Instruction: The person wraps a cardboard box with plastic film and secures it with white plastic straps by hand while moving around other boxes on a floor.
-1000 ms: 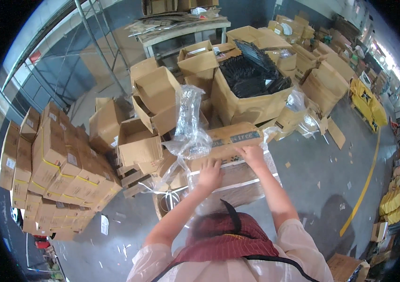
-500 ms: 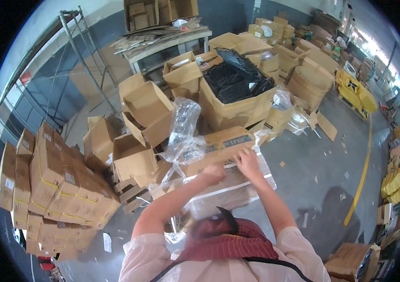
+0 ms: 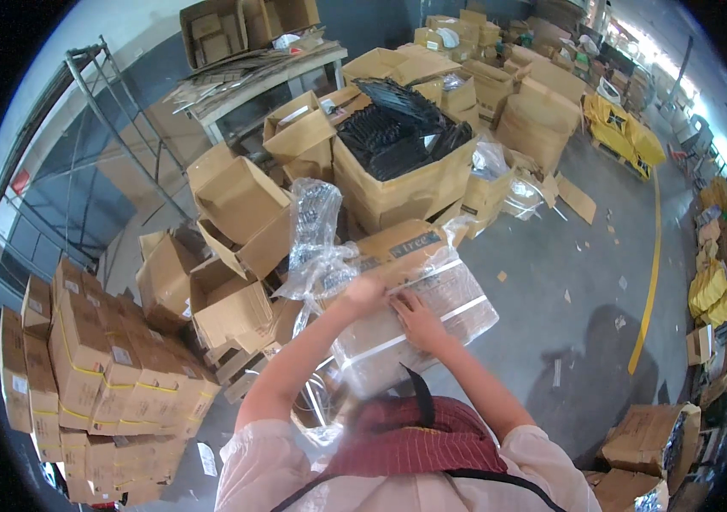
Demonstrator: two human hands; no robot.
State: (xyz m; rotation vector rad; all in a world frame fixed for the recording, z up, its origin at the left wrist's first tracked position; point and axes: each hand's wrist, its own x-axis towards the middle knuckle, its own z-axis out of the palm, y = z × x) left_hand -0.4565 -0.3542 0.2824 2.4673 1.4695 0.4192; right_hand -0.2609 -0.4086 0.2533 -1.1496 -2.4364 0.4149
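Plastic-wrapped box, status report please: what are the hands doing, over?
Left hand and right hand both on the plastic-wrapped box, grip unclear. Loose plastic wrap bunched at left. Open cardboard boxes crowd close.

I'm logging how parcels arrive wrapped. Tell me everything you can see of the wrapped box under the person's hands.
The box is brown cardboard, oblong, lying flat and skewed in front of the person, sheathed in clear shiny film with pale straps across it. The film is torn loose at the far left, where a crumpled tail stands up. The left hand grips film at the top edge; the right hand presses on the top face. A dark label shows at the far end.
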